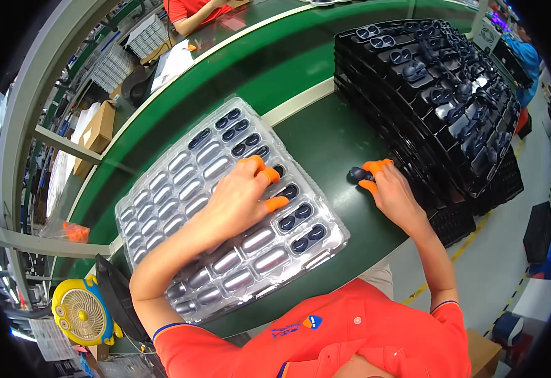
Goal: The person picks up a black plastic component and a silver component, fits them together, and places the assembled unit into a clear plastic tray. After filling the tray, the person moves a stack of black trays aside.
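Gripping rounded dark part [357, 174], hands [394, 192] orange-capped.

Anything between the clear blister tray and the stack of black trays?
In the head view, only bare green table mat, plus the right hand holding a small dark part beside the black tray stack. Left hand rests on the clear tray.

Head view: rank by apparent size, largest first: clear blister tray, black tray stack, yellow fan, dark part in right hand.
1. black tray stack and clear blister tray: look alike, no ranking
2. yellow fan
3. dark part, pinched by right hand
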{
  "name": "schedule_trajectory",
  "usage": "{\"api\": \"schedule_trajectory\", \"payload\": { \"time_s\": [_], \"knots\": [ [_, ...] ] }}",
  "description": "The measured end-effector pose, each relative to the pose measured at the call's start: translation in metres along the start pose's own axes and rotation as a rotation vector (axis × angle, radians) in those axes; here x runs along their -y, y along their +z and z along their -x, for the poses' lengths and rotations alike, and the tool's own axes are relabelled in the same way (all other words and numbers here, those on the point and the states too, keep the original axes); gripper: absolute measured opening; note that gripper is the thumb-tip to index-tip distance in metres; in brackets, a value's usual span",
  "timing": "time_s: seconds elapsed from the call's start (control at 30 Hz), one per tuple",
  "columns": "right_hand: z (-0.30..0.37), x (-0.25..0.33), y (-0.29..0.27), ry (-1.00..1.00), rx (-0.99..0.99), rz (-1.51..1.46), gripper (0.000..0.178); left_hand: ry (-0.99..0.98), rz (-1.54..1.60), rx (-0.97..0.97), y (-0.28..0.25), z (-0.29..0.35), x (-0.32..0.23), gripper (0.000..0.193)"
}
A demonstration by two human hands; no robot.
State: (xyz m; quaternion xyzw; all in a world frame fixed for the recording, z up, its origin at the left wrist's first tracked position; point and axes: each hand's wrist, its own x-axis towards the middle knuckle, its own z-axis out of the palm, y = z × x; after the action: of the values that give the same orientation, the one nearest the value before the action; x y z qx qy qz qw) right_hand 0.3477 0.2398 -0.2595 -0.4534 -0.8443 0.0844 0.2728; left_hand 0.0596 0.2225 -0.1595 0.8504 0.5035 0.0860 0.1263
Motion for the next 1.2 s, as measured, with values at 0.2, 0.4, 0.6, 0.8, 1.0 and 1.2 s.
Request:
{"api": "schedule_trajectory", "payload": {
  "time_s": [0.2,0.4,0.6,0.8,1.0,1.2],
  "knots": [
    [-0.004,0.008,-0.001,-0.073,0.002,0.275,0.028,0.024,-0.021,-0.045,-0.001,0.005,-0.006,0.029],
    [-0.005,0.006,0.004,-0.173,-0.171,0.206,0.025,-0.04,0.103,-0.008,0.002,0.001,0.003,0.028],
    [-0.005,0.001,0.009,-0.142,-0.109,0.33,0.023,-0.082,0.272,-0.192,-0.008,0.007,0.012,0.024],
    [-0.008,-0.001,0.013,-0.156,-0.007,0.25,0.021,-0.426,-0.082,-0.177,-0.045,0.008,0.095,0.027],
    [-0.015,0.01,-0.013,-0.061,0.053,0.078,0.024,-0.318,-0.185,-0.203,-0.031,0.004,0.113,0.028],
    [-0.017,0.015,-0.03,0.255,-0.073,-0.846,0.032,-0.314,0.029,-0.238,-0.054,-0.011,0.055,0.031]
  ]
}}
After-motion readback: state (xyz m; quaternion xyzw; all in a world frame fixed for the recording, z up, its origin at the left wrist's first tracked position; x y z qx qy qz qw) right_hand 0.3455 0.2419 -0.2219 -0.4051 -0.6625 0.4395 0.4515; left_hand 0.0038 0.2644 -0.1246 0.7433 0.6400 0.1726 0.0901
